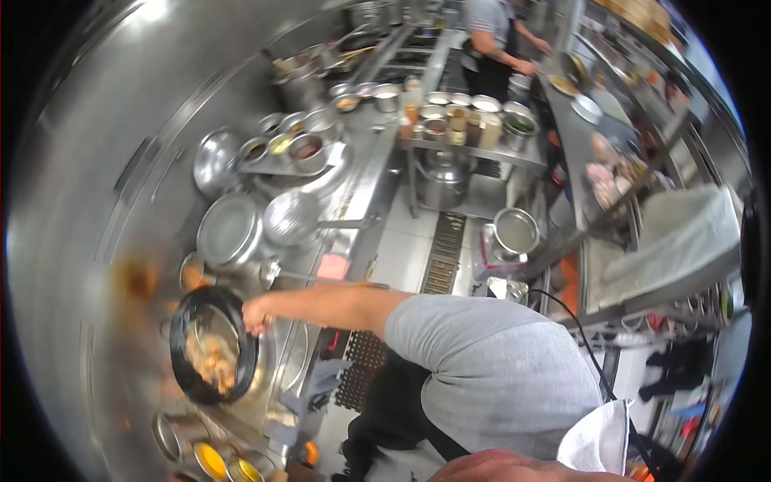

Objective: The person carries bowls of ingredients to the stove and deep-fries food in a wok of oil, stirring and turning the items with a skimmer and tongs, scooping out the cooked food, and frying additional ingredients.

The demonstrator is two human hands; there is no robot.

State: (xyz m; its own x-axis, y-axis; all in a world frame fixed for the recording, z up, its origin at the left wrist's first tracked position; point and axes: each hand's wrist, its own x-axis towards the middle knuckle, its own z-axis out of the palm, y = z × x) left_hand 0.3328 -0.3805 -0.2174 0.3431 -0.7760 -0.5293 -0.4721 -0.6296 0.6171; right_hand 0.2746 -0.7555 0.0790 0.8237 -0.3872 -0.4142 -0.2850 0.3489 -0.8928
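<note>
My right hand (257, 315) is closed at the edge of a dark wok (183, 371), gripping its rim or a short handle there; the fingers are partly hidden. The wok is tilted, and browned pieces of food (214, 363) lie in it with some liquid. Just beside my forearm lies a long-handled ladle (271, 273), its handle passing behind the arm. A large perforated strainer (291, 218) rests on the stove top, by a wide metal pot (230, 229). My left hand does not show.
Metal pots with yellow contents (210, 462) stand near the wok. Seasoning containers (307, 151) sit further along the stove. A shelf rack (482, 149) holds several more pots. Another person (491, 40) works at the far counter. An orange blur (136, 277) shows beside the steel wall.
</note>
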